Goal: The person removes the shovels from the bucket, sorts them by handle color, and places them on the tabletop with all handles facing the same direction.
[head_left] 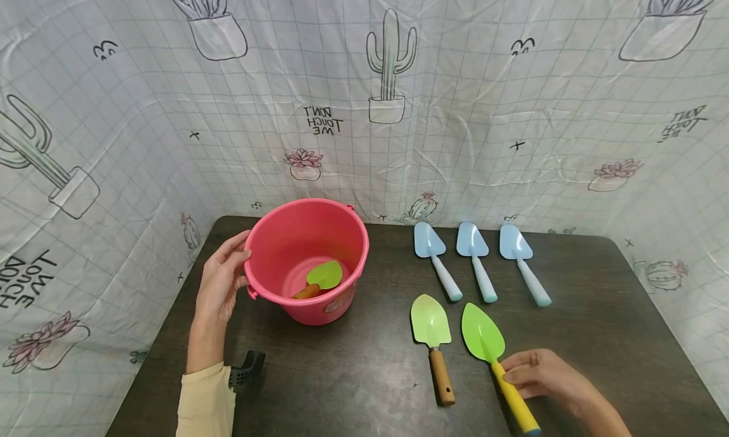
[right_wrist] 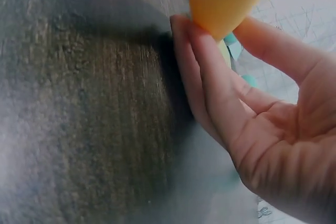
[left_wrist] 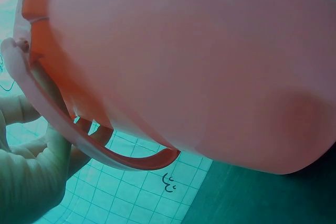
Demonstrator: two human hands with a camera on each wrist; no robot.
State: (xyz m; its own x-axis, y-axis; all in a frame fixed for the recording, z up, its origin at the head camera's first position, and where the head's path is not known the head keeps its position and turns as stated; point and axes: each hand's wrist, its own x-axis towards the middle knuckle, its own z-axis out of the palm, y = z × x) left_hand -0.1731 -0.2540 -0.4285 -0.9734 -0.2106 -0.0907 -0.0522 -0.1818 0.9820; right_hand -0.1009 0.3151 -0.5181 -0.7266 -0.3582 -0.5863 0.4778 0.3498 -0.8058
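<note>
A pink bucket (head_left: 307,234) stands tilted slightly on the left of the table. My left hand (head_left: 221,279) holds its left rim, and the left wrist view shows the fingers (left_wrist: 97,140) by the bucket's handle (left_wrist: 110,156). Inside the bucket lies a green trowel (head_left: 324,275) with a brown handle. On the right, my right hand (head_left: 543,377) pinches the yellow handle of a second trowel (head_left: 484,332) with a leaf-shaped green blade. Beside that, a trowel with a wooden handle (head_left: 441,377) lies on the table.
Behind, three blue trowels (head_left: 479,260) lie in a row on the dark wooden table (head_left: 353,386). A cactus-print cloth (head_left: 455,108) hangs along the back and sides. A black strap (head_left: 247,369) shows at the left wrist.
</note>
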